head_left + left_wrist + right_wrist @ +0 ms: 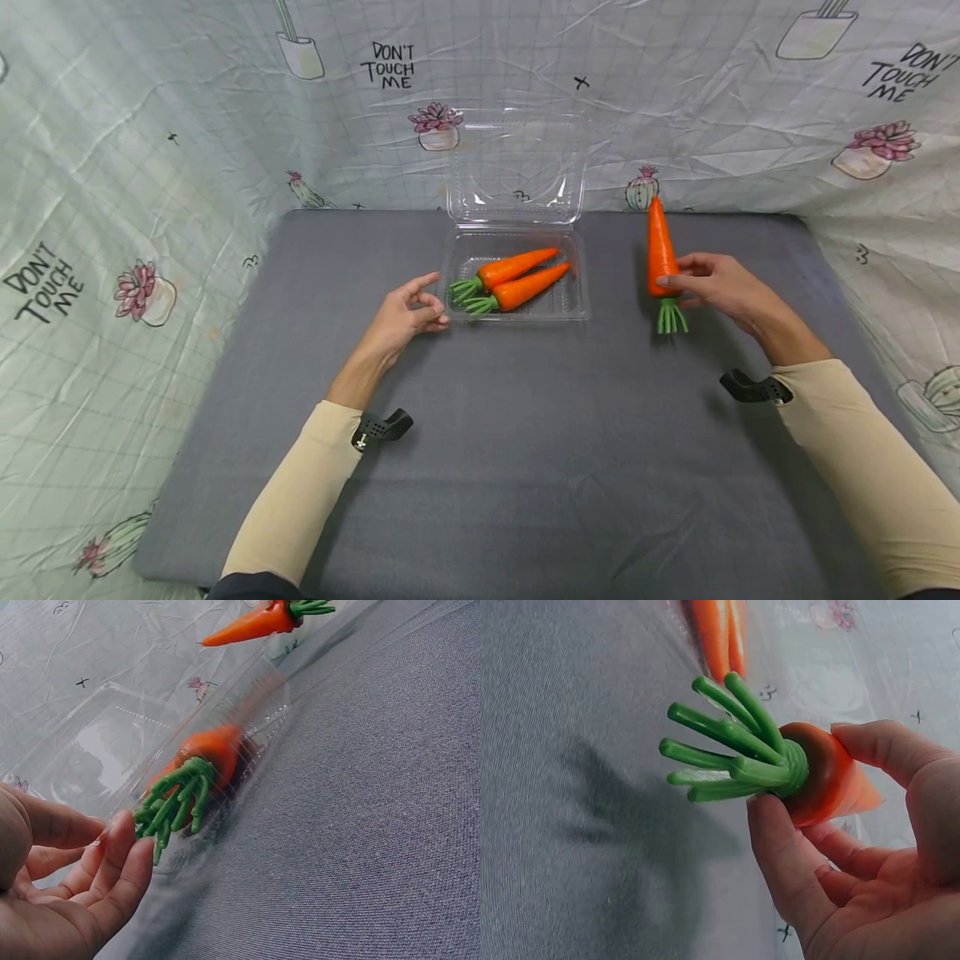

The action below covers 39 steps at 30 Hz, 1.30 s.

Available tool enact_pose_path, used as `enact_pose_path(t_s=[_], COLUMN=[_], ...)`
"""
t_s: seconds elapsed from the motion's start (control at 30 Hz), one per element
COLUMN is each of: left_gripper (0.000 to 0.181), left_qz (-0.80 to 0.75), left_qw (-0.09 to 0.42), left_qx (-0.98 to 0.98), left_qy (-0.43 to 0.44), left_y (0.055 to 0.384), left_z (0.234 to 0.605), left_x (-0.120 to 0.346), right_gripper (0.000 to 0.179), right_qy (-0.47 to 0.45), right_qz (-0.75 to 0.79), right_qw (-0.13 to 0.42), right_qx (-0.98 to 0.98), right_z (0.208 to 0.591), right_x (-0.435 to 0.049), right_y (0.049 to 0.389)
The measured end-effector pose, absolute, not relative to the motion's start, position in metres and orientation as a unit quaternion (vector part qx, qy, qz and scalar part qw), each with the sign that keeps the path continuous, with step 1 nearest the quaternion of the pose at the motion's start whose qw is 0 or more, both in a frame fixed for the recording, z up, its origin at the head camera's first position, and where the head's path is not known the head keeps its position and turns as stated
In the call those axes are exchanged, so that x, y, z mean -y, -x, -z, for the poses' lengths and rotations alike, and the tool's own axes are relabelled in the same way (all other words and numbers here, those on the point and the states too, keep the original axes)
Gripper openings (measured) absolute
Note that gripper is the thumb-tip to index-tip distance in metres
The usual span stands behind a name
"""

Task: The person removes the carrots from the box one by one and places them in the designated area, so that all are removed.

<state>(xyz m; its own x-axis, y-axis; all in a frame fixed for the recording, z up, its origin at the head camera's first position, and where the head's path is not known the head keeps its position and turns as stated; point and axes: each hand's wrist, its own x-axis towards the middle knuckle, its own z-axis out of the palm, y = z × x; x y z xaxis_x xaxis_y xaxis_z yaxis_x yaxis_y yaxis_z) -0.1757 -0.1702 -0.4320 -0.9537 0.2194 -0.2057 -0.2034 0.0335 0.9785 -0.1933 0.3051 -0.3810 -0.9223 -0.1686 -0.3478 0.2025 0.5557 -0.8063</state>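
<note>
The right hand (pixel 716 287) grips a carrot (pixel 660 242) near its thick end, between thumb and fingers, lifted above the gray tabletop (pixel 525 433) with its shadow apart below; its orange tip points away from the person and its green stalks toward them. The left hand (pixel 401 317) pinches the near-side edge of a clear plastic container (pixel 525 318), at the container's left wall, as the left wrist view shows. Between the hands, closer to the left one, the container holds two more carrots lying side by side: a front carrot (pixel 528 287) and a rear carrot (pixel 517 265), both with stalks toward the left hand and tips slanting toward the right hand's side. The hinged lid (pixel 517 175) stands raised beyond the hands, against the printed cloth (pixel 360 150). Beige sleeves (pixel 300 492) cover both forearms, a black strap (pixel 386 425) at each wrist.
</note>
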Motion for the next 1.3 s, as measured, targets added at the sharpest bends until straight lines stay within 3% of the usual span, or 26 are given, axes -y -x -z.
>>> enact_pose_path(t_s=[0.77,1.3], left_gripper=[0.063,0.063], left_qz=[-0.691,-0.687], left_qw=[0.151,0.154], left_qx=[-0.707,-0.71], left_qy=[-0.001,-0.004], left_y=[0.177,0.176], left_z=[0.431,0.432], left_x=[0.171,0.17], right_gripper=[0.072,0.08], right_qy=[-0.028,-0.05], right_qz=[0.436,0.425], right_qw=[0.243,0.269], right_qx=[-0.866,-0.863], right_z=[0.399,0.404], right_x=[-0.335,-0.33], right_y=[0.199,0.205])
